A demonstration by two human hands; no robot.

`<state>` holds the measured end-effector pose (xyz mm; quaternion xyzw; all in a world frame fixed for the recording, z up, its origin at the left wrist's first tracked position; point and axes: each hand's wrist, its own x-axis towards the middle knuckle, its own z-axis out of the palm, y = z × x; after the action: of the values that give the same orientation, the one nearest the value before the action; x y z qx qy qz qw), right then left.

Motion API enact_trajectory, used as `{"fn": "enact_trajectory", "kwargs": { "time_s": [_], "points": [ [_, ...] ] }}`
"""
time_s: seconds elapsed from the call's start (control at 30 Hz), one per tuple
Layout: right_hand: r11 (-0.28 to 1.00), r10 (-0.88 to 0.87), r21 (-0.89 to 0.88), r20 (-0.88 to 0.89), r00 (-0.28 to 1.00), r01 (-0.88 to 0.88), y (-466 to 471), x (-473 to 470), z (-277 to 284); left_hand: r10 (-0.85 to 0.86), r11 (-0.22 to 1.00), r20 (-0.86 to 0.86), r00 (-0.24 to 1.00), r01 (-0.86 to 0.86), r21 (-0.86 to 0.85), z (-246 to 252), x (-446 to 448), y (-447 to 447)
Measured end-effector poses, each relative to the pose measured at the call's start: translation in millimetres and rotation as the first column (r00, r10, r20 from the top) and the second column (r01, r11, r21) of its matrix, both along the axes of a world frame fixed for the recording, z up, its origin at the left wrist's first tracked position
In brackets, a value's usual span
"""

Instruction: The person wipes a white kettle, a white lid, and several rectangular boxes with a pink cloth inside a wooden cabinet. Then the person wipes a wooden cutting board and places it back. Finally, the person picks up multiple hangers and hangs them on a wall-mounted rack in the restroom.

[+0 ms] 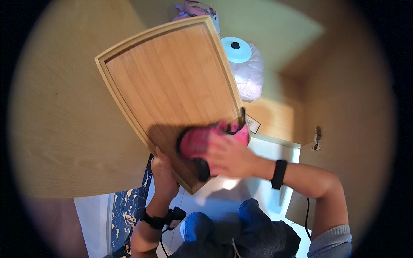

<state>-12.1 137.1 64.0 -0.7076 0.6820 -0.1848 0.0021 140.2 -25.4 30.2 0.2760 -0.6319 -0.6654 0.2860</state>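
A bamboo tray (174, 80) with a raised rim is tilted up before me. My left hand (163, 175) grips its lower left edge, the thumb lying along the rim. Over the tray's lower right part, my right hand (227, 154) is closed over a pink item with black trim (195, 142). Motion blurs this item, and my fingers cover part of it, so its exact kind is unclear. The tray's lower right edge is hidden behind the item and my hand.
Behind the tray is a wooden cabinet, its hinged door (338, 154) at right. Inside, a light blue lid with a black knob (237, 53) rests on a pale quilted bundle (248, 80). A purple-pink bag (195, 9) stands farther back. A white card (252, 124) bears writing. A wooden panel (71, 113) fills the left.
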Motion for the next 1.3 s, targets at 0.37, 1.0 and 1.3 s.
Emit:
{"fn": "enact_trajectory", "kwargs": {
  "time_s": [0.37,1.0,1.3],
  "points": [
    [0.995,-0.087,-0.025,0.316,0.945,0.100,-14,42,-10,-0.064,0.927,-0.085,0.994,0.091,0.365,31,-18,25],
    [0.709,-0.490,-0.249,0.500,0.714,0.660,0,30,-54,0.062,0.956,-0.063,0.996,-0.041,0.292,29,-21,41],
    [0.759,-0.286,-0.192,0.761,0.583,0.622,-9,52,-47,0.259,0.935,-0.008,0.966,-0.248,0.252,41,-26,42]
  ]
}}
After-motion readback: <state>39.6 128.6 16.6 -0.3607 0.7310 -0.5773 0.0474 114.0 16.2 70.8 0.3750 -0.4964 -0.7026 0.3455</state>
